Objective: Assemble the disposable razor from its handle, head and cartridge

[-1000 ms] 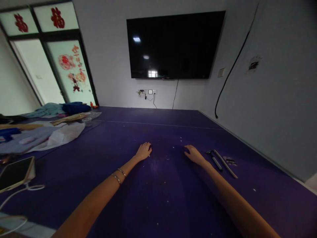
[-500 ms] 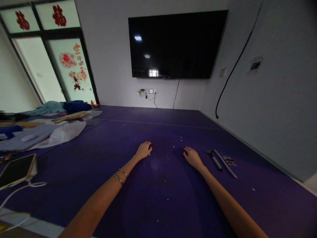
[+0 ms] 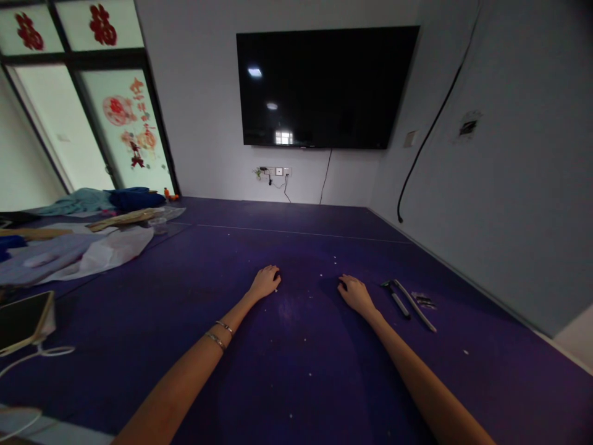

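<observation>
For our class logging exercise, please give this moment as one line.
left hand: nothing visibly held; right hand: nothing visibly held; below both: purple surface; right of right hand: grey-handled tool; far left: smartphone

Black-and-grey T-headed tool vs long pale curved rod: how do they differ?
Shape: the black-and-grey T-headed tool has a crosswise head; the long pale curved rod shows none.
Length: the rod is longer than the tool.
Position: the tool lies nearer the right hand than the rod.
Both lie on the purple surface.
</observation>
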The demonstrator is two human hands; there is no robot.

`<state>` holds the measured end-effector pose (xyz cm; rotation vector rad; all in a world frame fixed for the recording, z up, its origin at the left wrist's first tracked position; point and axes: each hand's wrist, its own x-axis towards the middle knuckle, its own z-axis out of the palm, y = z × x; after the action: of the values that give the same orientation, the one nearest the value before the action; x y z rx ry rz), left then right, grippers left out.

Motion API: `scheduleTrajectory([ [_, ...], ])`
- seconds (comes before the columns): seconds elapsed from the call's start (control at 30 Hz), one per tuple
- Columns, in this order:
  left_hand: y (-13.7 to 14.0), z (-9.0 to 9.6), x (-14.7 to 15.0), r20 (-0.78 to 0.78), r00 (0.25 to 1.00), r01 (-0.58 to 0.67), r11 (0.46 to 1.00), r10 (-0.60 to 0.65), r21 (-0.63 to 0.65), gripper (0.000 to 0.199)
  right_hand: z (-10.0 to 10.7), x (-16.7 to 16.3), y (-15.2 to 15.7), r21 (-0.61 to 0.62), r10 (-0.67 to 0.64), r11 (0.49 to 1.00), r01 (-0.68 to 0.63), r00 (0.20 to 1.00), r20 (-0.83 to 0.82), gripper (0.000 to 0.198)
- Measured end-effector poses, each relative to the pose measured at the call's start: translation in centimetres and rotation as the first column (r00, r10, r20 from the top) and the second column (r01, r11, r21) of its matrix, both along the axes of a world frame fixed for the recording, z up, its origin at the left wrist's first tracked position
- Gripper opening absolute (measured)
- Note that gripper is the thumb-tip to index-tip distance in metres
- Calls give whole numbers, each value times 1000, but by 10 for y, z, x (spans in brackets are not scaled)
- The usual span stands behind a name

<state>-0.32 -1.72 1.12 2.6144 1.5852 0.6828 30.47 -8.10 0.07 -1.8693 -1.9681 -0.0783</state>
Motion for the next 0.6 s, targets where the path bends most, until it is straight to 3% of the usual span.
scheduleTrajectory([
  [0.6,8,-10,-2,6,1000,-2,1000,2,-1,34,-1,1,-2,5,24,1000,-24,1000,-16,40],
])
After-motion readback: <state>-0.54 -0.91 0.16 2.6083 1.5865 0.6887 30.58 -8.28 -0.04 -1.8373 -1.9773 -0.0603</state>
